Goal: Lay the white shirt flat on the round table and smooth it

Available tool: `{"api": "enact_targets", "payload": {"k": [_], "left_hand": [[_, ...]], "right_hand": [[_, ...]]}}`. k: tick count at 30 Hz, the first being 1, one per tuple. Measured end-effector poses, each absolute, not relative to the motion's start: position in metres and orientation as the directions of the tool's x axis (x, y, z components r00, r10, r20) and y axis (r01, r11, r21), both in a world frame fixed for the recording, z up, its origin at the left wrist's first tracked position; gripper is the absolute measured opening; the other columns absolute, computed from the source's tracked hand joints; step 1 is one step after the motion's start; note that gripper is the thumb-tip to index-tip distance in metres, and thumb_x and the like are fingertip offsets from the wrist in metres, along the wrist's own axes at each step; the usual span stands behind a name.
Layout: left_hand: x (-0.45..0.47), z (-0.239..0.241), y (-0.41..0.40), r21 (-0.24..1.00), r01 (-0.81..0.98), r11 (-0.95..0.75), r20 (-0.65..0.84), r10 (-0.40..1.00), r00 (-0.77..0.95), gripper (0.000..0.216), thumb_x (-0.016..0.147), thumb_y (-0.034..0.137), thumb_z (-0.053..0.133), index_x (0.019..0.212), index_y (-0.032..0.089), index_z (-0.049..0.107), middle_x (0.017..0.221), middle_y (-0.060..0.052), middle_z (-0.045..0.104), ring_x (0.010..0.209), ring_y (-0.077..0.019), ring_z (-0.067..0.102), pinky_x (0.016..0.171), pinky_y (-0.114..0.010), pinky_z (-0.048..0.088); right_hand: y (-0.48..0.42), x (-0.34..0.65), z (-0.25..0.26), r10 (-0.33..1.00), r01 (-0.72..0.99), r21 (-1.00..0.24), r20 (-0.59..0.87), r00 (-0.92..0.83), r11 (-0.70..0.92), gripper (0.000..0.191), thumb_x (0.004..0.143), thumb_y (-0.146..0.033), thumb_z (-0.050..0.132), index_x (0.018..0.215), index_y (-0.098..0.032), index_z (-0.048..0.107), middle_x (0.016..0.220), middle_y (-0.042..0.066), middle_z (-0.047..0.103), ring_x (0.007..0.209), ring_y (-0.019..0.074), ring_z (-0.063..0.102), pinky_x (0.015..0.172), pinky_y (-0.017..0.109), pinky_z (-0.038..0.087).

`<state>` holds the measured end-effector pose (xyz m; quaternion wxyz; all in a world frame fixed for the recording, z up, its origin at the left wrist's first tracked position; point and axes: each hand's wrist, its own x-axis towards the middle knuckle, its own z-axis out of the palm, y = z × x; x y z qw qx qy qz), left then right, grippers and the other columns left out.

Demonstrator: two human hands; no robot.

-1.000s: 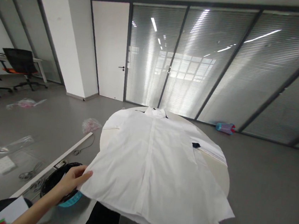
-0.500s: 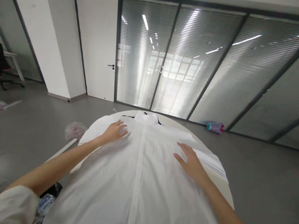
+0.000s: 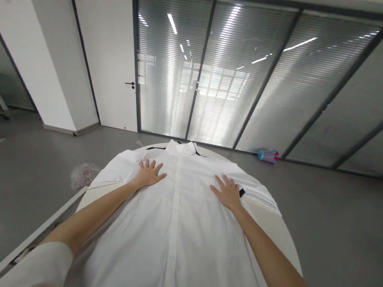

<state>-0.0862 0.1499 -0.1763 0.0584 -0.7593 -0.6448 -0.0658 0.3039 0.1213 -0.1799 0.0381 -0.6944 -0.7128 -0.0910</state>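
A white button-up shirt (image 3: 190, 234) lies front side up over a round pale table (image 3: 277, 221), its collar at the far edge and its button strip running down the middle. Flat on the chest near one shoulder rests my left hand (image 3: 149, 174), fingers spread. On the opposite side of the chest my right hand (image 3: 227, 192) also presses down with spread fingers. A small black piece (image 3: 241, 192) shows just beside it; I cannot make out what it is. Black strips (image 3: 156, 148) peek out by the collar.
On the floor to the left sits a crumpled clear plastic bag (image 3: 84, 175). A white-edged rail or frame (image 3: 36, 232) runs along the table's left side. A blue and pink bundle (image 3: 268, 156) lies by the glass partition. A white door (image 3: 101, 56) stands behind.
Both hands have come down flat with fingers spread; the right moved inward a little. The cloth looks smoother around the collar and chest. The view has turned slightly to the right.
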Motion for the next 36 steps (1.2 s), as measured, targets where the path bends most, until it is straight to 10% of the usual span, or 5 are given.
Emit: {"api": "enact_targets", "payload": {"k": [11,24,36], "left_hand": [[-0.069,-0.155,0.167,0.087,0.984,-0.154,0.032,0.988,0.152,0.066,0.092,0.064,0.041,0.145,0.025,0.047,0.149,-0.02,0.042,0.138,-0.0507,0.029,0.104,-0.074,0.018],[-0.054,-0.181,0.12,0.128,0.938,-0.323,0.161,0.94,0.302,0.058,0.096,0.059,0.036,0.145,0.03,0.048,0.157,-0.01,0.035,0.145,-0.0393,0.026,0.113,-0.064,0.016],[-0.078,-0.151,0.163,0.067,0.958,-0.279,0.387,0.892,0.233,0.044,0.097,0.047,0.042,0.129,0.025,0.063,0.15,-0.01,0.047,0.144,-0.0338,0.03,0.118,-0.056,0.016]], "right_hand": [[0.136,0.261,-0.14,0.999,0.999,0.032,0.032,-0.018,0.017,0.068,0.097,-0.064,0.029,0.15,-0.024,0.043,0.164,0.013,0.017,0.148,0.044,0.005,0.115,0.063,0.006],[0.085,0.304,-0.164,0.998,0.997,-0.051,-0.008,0.064,-0.065,0.074,0.097,-0.066,0.012,0.159,-0.024,0.017,0.166,0.005,0.005,0.151,0.0294,0.006,0.118,0.057,0.007],[0.143,0.308,-0.135,0.947,0.985,-0.068,0.272,0.171,-0.158,0.066,0.101,-0.053,0.016,0.153,-0.019,0.037,0.162,0.01,0.023,0.149,0.0328,0.016,0.119,0.053,0.012]]}}
